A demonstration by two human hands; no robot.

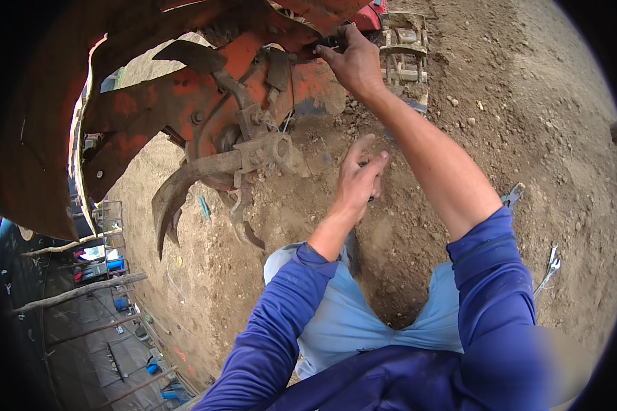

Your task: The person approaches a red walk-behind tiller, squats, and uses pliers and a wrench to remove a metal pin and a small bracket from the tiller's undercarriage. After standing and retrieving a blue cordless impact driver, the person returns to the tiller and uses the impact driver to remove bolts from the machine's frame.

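Over an orange-red tiller [175, 103], worn and dirty, my right hand [355, 65] reaches to the edge of its housing. Its thumb and fingers close around a small dark piece I cannot make out. My left hand [358, 181] hovers lower, above the soil and apart from the machine. Its fingers are curled, and a bit of something dark shows at the palm, mostly hidden. To the left of that hand, curved steel tines [206, 168] stick out from a muddy hub [267, 152].
Pliers [513, 195] and a wrench [550, 267] lie on the dirt to my right. A cage-like metal wheel [403, 55] stands beyond my right hand. A small teal object [204, 207] lies below the tines. Wooden poles [82, 291] and blue items are at far left.
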